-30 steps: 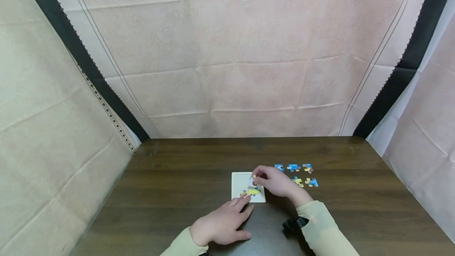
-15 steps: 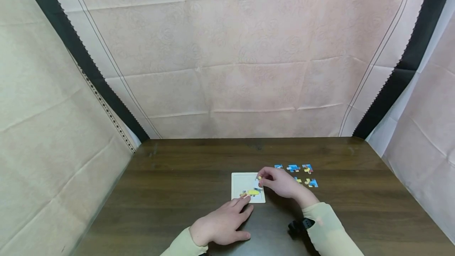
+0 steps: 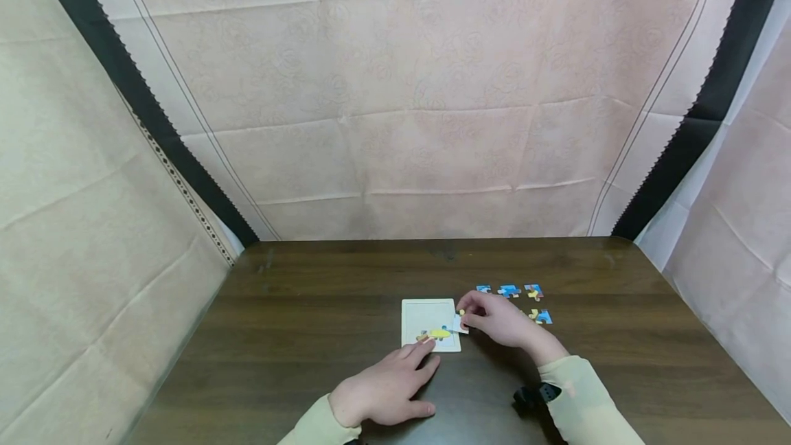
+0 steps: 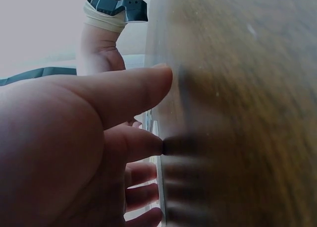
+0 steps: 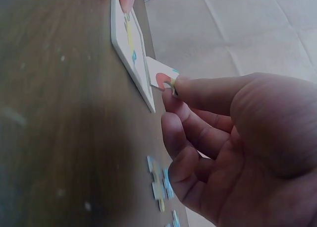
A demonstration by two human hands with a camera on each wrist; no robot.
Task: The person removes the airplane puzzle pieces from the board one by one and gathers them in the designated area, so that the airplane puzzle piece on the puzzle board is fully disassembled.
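A square white puzzle board [image 3: 426, 311] lies on the table, with a yellow-and-grey picture part [image 3: 440, 334] at its lower half. My left hand [image 3: 386, 384] has its fingers spread, the fingertips touching the board's near edge. Between thumb and index finger, my right hand [image 3: 509, 321] pinches a white jigsaw piece [image 5: 158, 72] with red and yellow print. In the right wrist view this piece stands tilted just beyond the board's edge, and the fingers hide part of it. Whether it touches the board I cannot tell.
Several blue and yellow jigsaw pieces [image 3: 509, 290] lie on the brown wooden table [image 3: 334, 307] to the right of the board, some partly behind my right hand. Pale cloth sheets [image 3: 432, 122] stand behind the table and at both sides.
My right hand has moved to the right with the pinched jigsaw piece, from over the board to its right edge. The left hand has stayed in place.
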